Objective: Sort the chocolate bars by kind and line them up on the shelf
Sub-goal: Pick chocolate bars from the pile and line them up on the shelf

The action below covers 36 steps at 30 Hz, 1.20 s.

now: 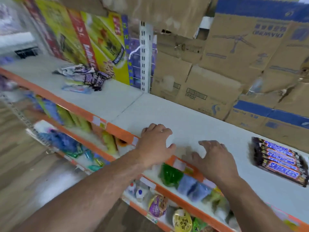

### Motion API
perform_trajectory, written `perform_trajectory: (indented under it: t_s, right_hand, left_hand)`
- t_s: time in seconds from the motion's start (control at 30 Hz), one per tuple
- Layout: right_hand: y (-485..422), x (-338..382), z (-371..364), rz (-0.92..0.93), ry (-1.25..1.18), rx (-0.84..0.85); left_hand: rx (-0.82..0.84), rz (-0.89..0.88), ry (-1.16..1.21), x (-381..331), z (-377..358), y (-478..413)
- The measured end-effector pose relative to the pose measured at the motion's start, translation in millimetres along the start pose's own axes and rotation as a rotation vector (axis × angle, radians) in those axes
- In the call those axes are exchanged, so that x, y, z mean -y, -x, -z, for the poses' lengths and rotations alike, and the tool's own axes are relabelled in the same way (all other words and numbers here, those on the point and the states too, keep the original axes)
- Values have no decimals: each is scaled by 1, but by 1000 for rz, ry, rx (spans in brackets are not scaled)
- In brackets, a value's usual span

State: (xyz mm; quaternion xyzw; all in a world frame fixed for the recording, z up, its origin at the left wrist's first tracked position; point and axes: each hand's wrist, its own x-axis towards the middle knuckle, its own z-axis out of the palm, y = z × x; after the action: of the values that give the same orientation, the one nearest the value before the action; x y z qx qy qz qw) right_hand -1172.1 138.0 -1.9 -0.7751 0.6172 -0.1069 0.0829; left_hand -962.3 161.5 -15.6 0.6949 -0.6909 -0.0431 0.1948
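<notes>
Running from upper left to lower right, the white shelf (192, 118) with its orange front lip fills most of the view. Its far left end dissolves into blur. Brown cardboard boxes (217, 72) wall off its back on the right, their tops cut by the frame. Tall yellow-and-red cartons (93, 44) lean along the back on the left, their print too smeared to read. The goods on the lower shelves (194, 186) are blurred patches of colour.

The row of Snickers bars (279, 161) lies flat on the shelf at the far right, about five of them. They touch side by side from back to front, with their long axes along the shelf's length. Their right ends reach almost to the frame edge.

At the left, well apart from the row, a loose heap of bars (83, 77) lies jumbled near the cartons. Its dark and purple wrappers point every way and the kinds are hard to make out.

The left hand (155, 144) rests on the shelf's front edge between the two groups, fingers loosely bent, holding nothing. The right hand (212, 158), just beside it, is spread with fingers bent over the bare board, also empty. Whether it touches the board is unclear.
</notes>
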Motion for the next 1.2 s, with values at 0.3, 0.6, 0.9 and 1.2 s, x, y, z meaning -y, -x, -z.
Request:
perform_trajectory:
  t_s: [0.3, 0.6, 0.9, 1.2]
  right_hand:
    - [-66, 167, -46, 245, 7, 48]
    - [-167, 301, -95, 407, -36, 154]
    - [-249, 405, -116, 481, -38, 166]
    - [-308, 492, -148, 357, -49, 77]
  left_hand:
    - [-71, 240, -52, 153, 64, 10]
    - [-62, 378, -45, 286, 102, -28]
    - [-22, 419, -95, 386, 142, -82]
    - [12, 274, -79, 502, 148, -151]
